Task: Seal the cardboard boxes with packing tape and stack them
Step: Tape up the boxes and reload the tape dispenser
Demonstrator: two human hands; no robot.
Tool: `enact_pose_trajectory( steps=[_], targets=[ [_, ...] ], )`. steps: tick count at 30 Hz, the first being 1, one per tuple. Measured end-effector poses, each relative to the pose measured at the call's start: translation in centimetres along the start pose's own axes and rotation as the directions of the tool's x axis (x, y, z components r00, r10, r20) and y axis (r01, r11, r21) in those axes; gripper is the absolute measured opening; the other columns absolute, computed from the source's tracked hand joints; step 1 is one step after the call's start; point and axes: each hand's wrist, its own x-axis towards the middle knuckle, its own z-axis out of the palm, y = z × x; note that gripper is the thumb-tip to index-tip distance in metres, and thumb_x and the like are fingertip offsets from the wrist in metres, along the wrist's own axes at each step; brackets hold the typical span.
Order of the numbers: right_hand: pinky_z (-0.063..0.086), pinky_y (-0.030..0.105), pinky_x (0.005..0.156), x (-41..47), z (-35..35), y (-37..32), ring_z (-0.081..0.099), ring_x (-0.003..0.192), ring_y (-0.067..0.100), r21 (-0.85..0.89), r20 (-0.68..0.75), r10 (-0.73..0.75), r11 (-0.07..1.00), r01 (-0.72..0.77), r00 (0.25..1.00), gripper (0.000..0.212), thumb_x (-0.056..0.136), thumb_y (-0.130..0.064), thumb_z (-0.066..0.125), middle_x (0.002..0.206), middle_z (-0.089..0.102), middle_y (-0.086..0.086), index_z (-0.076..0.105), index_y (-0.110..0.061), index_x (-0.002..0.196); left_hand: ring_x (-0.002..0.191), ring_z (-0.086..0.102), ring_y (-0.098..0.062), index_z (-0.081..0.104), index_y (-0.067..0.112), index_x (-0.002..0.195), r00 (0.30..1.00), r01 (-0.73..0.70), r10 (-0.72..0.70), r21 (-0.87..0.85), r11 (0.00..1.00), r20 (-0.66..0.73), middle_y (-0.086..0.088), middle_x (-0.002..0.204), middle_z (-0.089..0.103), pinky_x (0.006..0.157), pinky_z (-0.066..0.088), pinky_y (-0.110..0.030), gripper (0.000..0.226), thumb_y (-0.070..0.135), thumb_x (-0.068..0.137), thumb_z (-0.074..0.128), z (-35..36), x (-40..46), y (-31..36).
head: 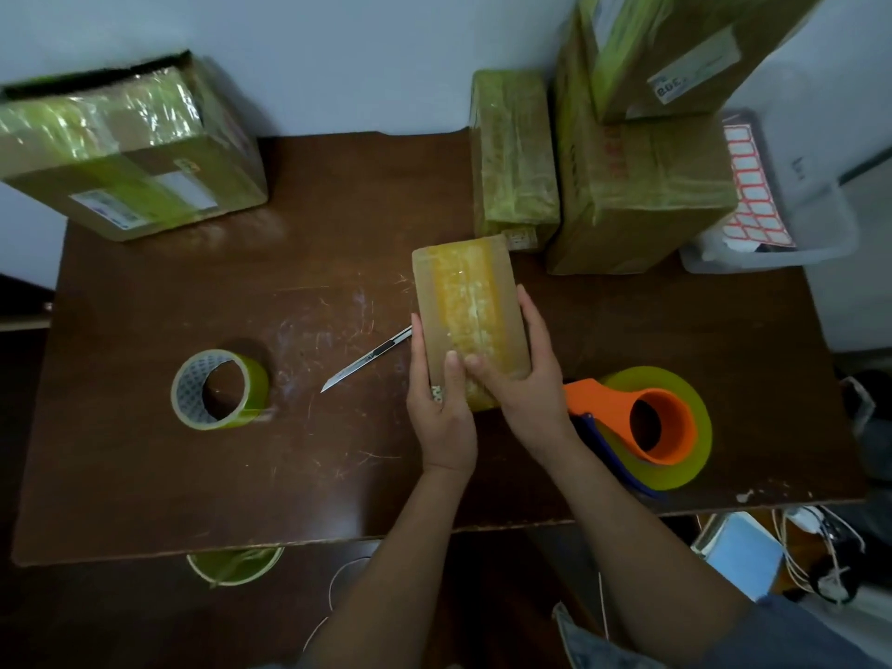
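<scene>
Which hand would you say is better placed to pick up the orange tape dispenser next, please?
Probably the right hand: the tape dispenser lies just beside it, while the left hand is across the small box.

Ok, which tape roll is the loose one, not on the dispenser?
On the brown table, look left of the utility knife. The loose tape roll stands there alone, yellow-green with a printed cardboard core and no orange dispenser.

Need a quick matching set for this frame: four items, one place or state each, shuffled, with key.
Items:
1. small box
2. knife
3. loose tape roll
4. dispenser

Places/states:
A. right of the hands, orange core
B. held by both hands
C. near left of table, standing alone
D. blade out, left of the held box

Pairs: 1-B, 2-D, 3-C, 4-A
</scene>
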Motion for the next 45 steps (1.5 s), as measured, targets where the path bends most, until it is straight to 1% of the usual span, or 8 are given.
enact_pose_trajectory(
  steps=[5, 15, 21, 26, 30, 35, 41, 45],
  targets=[
    [0.045, 0.008, 0.089, 0.0, -0.9, 0.0, 0.044, 0.122, -0.017, -0.054, 0.12, 0.027, 0.998, -0.021, 0.992, 0.107, 0.076, -0.021, 0.083, 0.136, 0.034, -0.036, 0.012, -0.033, 0.155, 0.132, 0.041, 0.004, 0.024, 0.03, 0.153, 0.98, 0.151, -0.147, -0.024, 0.988, 0.133, 0.01, 0.152, 0.037, 0.099, 0.043, -0.016, 0.063, 0.05, 0.095, 0.038, -1.1, 0.4, 0.2],
    [0.05, 0.024, 0.097, -0.1, 0.3, 0.7, 0.05, 0.119, -0.011, 0.033, -0.152, 0.0, 0.999, 0.005, 0.988, 0.044, 0.103, -0.034, 0.043, 0.127, 0.047, -0.032, 0.037, -0.039, 0.147, 0.139, 0.036, -0.006, 0.022, 0.05, 0.148, 0.926, 0.282, -0.279, 0.026, 0.959, 0.255, 0.012, 0.155, 0.033, 0.116, 0.032, -0.037, 0.064, 0.072, 0.088, 0.02, -2.0, 1.0, 0.7],
    [0.05, 0.014, 0.08, -0.5, 0.8, -1.0, 0.055, 0.113, -0.001, 0.138, -0.197, 0.107, 0.987, -0.08, 0.975, 0.039, 0.104, -0.041, 0.036, 0.129, 0.055, -0.014, 0.047, -0.035, 0.142, 0.116, 0.061, -0.02, 0.052, 0.011, 0.137, 0.775, 0.627, -0.617, -0.039, 0.778, 0.137, -0.006, 0.128, 0.064, 0.1, 0.046, -0.032, 0.068, 0.061, 0.098, 0.026, -2.1, 1.3, 1.8],
    [0.054, 0.018, 0.083, -2.4, -0.1, -3.4, 0.061, 0.107, -0.007, 0.117, -0.097, -0.012, 0.993, 0.023, 0.995, 0.034, 0.098, -0.03, 0.056, 0.118, 0.063, -0.02, 0.055, -0.037, 0.131, 0.123, 0.057, -0.022, 0.042, 0.022, 0.144, 0.855, 0.478, -0.4, -0.202, 0.855, 0.33, -0.005, 0.135, 0.059, 0.107, 0.042, -0.048, 0.058, 0.057, 0.098, 0.036, -4.0, -0.2, 4.2],
    [0.054, 0.032, 0.094, -3.4, -0.2, -4.8, 0.062, 0.114, 0.005, 0.11, 0.032, -0.065, 0.992, 0.062, 0.997, 0.026, 0.098, -0.026, 0.056, 0.123, 0.067, -0.01, 0.063, -0.038, 0.121, 0.114, 0.062, -0.018, 0.024, 0.045, 0.148, 0.961, 0.254, -0.225, -0.197, 0.947, 0.159, 0.003, 0.137, 0.053, 0.095, 0.052, -0.046, 0.068, 0.047, 0.09, 0.059, -6.0, 1.2, 8.1],
    [0.051, 0.03, 0.099, -3.3, 0.5, -7.5, 0.06, 0.115, 0.0, 0.075, 0.118, -0.131, 0.99, 0.122, 0.984, 0.025, 0.101, -0.029, 0.05, 0.123, 0.065, -0.017, 0.063, -0.037, 0.122, 0.106, 0.066, -0.023, 0.057, 0.047, 0.108, 0.983, 0.183, -0.184, -0.07, 0.981, -0.009, -0.004, 0.123, 0.061, 0.092, 0.054, -0.05, 0.038, 0.067, 0.076, 0.064, -6.9, 2.5, 10.7],
    [0.044, 0.047, 0.105, -1.8, 0.1, -9.0, 0.045, 0.13, 0.016, -0.091, 0.33, 0.235, 0.972, -0.217, 0.914, 0.048, 0.086, -0.065, 0.053, 0.142, 0.044, -0.014, 0.043, -0.056, 0.133, 0.105, 0.063, -0.029, 0.054, 0.052, 0.094, 0.928, 0.312, -0.325, -0.097, 0.945, -0.184, -0.005, 0.122, 0.059, 0.083, 0.054, -0.055, 0.059, 0.096, 0.059, 0.037, -8.3, 5.1, 11.4],
    [0.057, 0.043, 0.09, -0.7, 1.6, -8.8, 0.056, 0.12, 0.023, -0.035, 0.283, 0.257, 0.965, -0.258, 0.924, 0.033, 0.096, -0.055, 0.047, 0.137, 0.05, -0.002, 0.05, -0.04, 0.125, 0.105, 0.06, -0.031, 0.051, 0.043, 0.103, 0.94, 0.272, -0.278, -0.056, 0.961, -0.198, -0.008, 0.124, 0.054, 0.08, 0.056, -0.055, 0.054, 0.083, 0.075, 0.028, -7.9, 6.5, 12.6]
  ],
)
